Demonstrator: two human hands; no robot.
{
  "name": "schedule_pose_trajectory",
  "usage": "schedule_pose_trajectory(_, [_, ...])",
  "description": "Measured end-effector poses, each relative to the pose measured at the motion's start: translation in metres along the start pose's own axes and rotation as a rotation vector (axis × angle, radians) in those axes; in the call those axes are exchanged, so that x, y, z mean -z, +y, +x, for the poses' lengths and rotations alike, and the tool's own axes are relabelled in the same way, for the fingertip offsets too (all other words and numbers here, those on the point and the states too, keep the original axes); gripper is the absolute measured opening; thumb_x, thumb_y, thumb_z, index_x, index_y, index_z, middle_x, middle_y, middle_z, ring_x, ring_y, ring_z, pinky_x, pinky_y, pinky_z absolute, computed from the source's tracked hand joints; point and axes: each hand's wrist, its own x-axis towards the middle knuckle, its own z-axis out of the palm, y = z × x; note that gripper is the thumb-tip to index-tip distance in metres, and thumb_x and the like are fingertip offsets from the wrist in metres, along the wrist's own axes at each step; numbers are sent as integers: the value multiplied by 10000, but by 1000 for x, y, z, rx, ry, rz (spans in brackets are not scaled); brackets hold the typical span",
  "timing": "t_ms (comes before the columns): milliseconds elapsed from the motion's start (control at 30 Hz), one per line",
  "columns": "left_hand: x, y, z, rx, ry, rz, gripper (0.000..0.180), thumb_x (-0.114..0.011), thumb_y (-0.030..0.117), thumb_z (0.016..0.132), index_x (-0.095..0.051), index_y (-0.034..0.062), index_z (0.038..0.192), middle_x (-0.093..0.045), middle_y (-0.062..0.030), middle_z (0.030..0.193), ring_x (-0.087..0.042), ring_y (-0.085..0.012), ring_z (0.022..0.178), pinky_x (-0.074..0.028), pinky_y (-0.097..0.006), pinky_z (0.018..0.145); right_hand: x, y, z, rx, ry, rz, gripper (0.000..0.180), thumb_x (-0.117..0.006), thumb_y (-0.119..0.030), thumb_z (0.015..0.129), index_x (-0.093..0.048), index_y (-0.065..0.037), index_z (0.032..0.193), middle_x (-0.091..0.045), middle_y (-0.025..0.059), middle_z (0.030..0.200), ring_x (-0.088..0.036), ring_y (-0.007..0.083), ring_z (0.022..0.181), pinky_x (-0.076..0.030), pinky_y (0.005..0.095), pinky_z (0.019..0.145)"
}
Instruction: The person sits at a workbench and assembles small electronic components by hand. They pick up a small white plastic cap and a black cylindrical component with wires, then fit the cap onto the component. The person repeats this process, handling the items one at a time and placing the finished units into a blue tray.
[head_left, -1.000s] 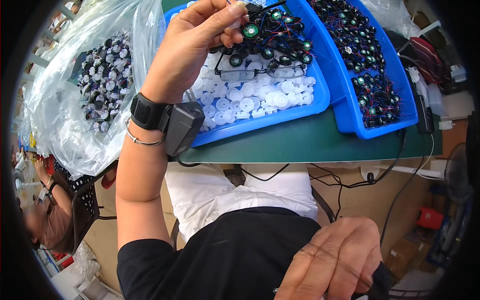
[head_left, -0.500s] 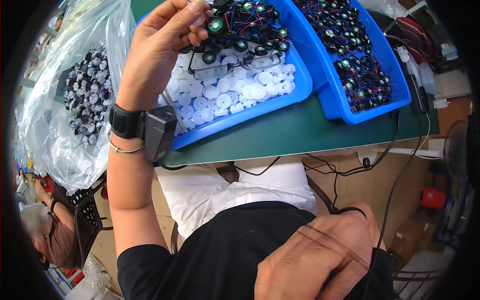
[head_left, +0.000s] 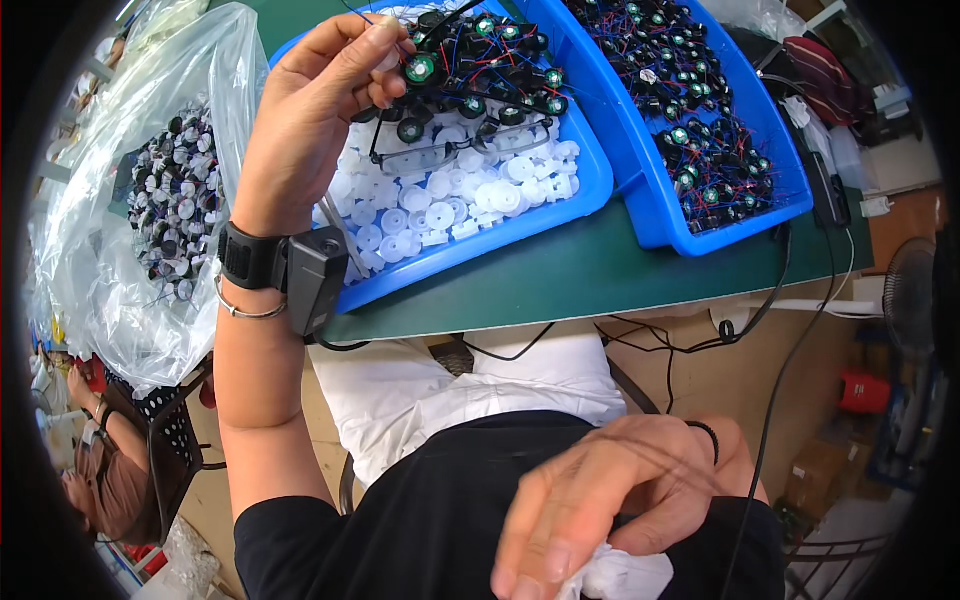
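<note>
My left hand (head_left: pixel 335 95) is raised over the left end of a blue tray (head_left: pixel 470 245), thumb and fingers pinched on a small whitish piece (head_left: pixel 388 58). Thin dark wires show by its fingertips. The tray holds translucent white plastic discs (head_left: pixel 440 215) and, behind them, a heap of small round black parts with red and blue wires (head_left: pixel 490 55). Thin-framed eyeglasses (head_left: pixel 445 152) appear to lie across these. Close to my chest, my right hand (head_left: pixel 620 490) is blurred, its fingers curled over a crumpled white tissue (head_left: pixel 625 577).
A deeper blue bin (head_left: pixel 690 243) of wired black parts stands at the right. Left of my arm, a clear plastic bag (head_left: pixel 90 260) holds similar parts with white pieces. Cables (head_left: pixel 780 290) hang over the green table's (head_left: pixel 560 285) edge. A seated person (head_left: pixel 115 480) is at far left.
My right hand has shifted slightly down and left with its fingers extending lower, and the white tissue has come into sight under it. My left hand keeps its pinch over the tray.
</note>
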Motion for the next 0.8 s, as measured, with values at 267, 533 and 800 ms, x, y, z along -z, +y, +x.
schedule_pose_trajectory(267, [-1, 3, -7, 20, 7, 11, 153, -570, 211, 959, -611, 64, 954, -606, -32, 992, -514, -66, 750, -427, -203, 700, 0, -24, 0, 142, -115, -119, 109, -597, 3, 887, -611, 104, 925, -642, 302, 937, -676, 376, 863, -569, 389, 705])
schedule_pose_trajectory(533, [-6, 3, -5, 55, 72, -16, 181, -611, 211, 934, -633, 34, 968, -616, -28, 941, -535, -69, 748, -430, -194, 690, 39, -116, -22, 244, -57, -670, 55, -610, -102, 877, -590, -59, 904, -603, 166, 905, -582, 344, 828, -477, 404, 659])
schedule_pose_trajectory(800, [-8, 5, -6, 59, 89, -16, 164, -600, 207, 942, -611, 44, 938, -606, -37, 959, -513, -68, 735, -417, -194, 672, 178, -322, -89, 751, 1099, -1111, 236, -627, -85, 902, -566, 62, 1077, -620, 89, 939, -611, 176, 879, -494, 248, 728])
